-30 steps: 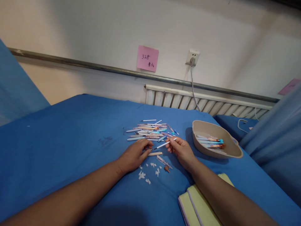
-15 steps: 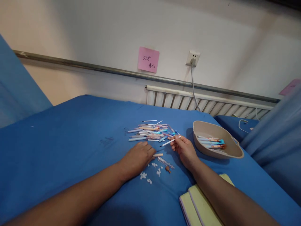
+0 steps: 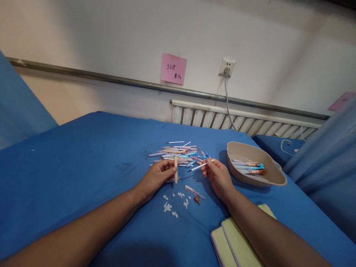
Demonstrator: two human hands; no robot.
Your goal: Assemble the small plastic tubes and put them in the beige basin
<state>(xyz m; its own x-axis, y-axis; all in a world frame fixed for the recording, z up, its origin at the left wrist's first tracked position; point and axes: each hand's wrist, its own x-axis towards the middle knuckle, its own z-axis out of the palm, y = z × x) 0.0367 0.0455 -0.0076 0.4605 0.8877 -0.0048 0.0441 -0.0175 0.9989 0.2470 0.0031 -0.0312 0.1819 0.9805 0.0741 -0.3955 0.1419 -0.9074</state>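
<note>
Between thumb and fingers, my left hand [image 3: 160,175] grips a beige pen barrel [image 3: 176,174], held nearly upright. My right hand [image 3: 218,176] pinches a thin white pen refill [image 3: 199,167] with a dark tip that points down to the left, toward the barrel but apart from it. Behind both hands lies a pile of pens and pen parts [image 3: 178,150], partly covered by my left hand. On the cloth below are a clear pen part [image 3: 194,191], a brown piece shaped like a small figure [image 3: 197,200] and several small white plugs [image 3: 167,207].
A beige basket [image 3: 232,148] holding several pens stands to the right on the blue bed cover [image 3: 83,155]. A folded yellow towel [image 3: 236,241] lies under my right forearm. Behind the bed are a radiator [image 3: 205,115], a metal rail and a plugged-in socket [image 3: 227,68].
My left hand has picked the beige barrel up off the cover and turned it upright. My right hand keeps the refill in nearly the same place. The view has shifted slightly.
</note>
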